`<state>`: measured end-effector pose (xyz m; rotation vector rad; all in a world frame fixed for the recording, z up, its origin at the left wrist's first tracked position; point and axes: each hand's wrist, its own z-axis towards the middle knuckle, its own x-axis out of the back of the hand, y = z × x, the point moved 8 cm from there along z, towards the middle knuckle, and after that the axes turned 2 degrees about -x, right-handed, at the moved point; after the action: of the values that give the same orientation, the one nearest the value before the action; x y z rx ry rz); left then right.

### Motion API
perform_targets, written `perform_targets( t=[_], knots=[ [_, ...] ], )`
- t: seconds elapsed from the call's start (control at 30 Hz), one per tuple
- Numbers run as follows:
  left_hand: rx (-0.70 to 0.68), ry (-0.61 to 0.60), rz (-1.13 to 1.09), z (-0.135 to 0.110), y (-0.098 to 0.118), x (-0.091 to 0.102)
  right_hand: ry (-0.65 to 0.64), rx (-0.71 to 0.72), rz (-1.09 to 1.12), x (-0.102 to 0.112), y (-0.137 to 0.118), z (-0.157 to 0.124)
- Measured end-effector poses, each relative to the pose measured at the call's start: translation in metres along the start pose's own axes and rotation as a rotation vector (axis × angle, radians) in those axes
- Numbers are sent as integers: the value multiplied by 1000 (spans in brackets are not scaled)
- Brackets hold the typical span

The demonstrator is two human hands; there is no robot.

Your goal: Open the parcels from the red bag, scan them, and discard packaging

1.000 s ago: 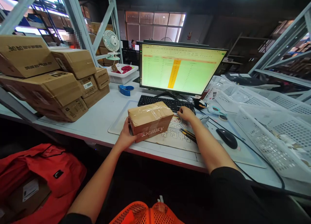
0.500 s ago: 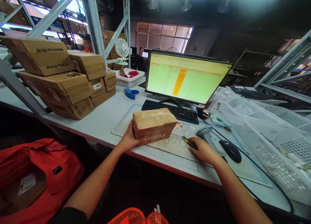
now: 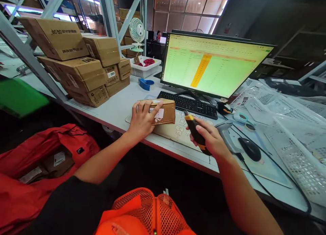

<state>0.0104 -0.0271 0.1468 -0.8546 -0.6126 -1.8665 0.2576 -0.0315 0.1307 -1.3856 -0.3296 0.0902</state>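
A small brown cardboard box [image 3: 166, 112] with a white label rests on the mat at the table's front. My left hand [image 3: 144, 118] lies over its left end, fingers spread across the top and label, gripping it. In my right hand [image 3: 210, 134] is a black and yellow utility knife [image 3: 195, 131], its tip pointing up and towards the monitor. The knife is held just right of the box, apart from it. Beside my right hand lies a grey barcode scanner [image 3: 228, 136], with a black mouse [image 3: 250, 149] further right.
Cardboard boxes [image 3: 76, 72] are stacked at the left by a metal rack post. A keyboard [image 3: 189, 104] and monitor [image 3: 211, 65] stand behind the mat. White plastic baskets [image 3: 292, 153] fill the right side. A blue tape dispenser [image 3: 146, 84] sits at the back; a red bag [image 3: 86, 140] is below left.
The box has turned, so its labelled side now shows instead of the printed one. My left hand has shifted onto its top. My right hand has raised the knife off the mat.
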Motion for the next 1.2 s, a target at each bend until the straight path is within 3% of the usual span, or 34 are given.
perform_targets(
  t=[0.1, 0.2, 0.37, 0.47, 0.7, 0.93, 1.07, 1.13, 1.2],
  knots=[
    [-18, -48, -17, 0, 5, -8, -41, -8, 70, -17, 2, 17],
    [-12, -51, -20, 0, 4, -11, -29, -18, -8, -18, 8, 28],
    [-12, -59, 13, 3, 4, -10, 242, 215, -616, -8, -8, 28],
    [-12, -66, 8, 5, 5, -10, 244, 269, -860, -20, -14, 27],
    [-28, -31, 33, 6, 7, -11, 221, 77, -1263, -43, -15, 35],
    [10, 50, -14, 7, 10, -13, 134, -128, -1417, -60, 6, 19],
    [88, 110, -105, 6, -4, -6, 68, -148, -1399, -45, 9, 1],
    [223, 204, -233, 0, -32, -2, 126, -50, -1330, -23, -8, -6],
    [344, 257, -454, -11, -64, -10, 262, 45, -1217, 12, -29, -10]
  ],
)
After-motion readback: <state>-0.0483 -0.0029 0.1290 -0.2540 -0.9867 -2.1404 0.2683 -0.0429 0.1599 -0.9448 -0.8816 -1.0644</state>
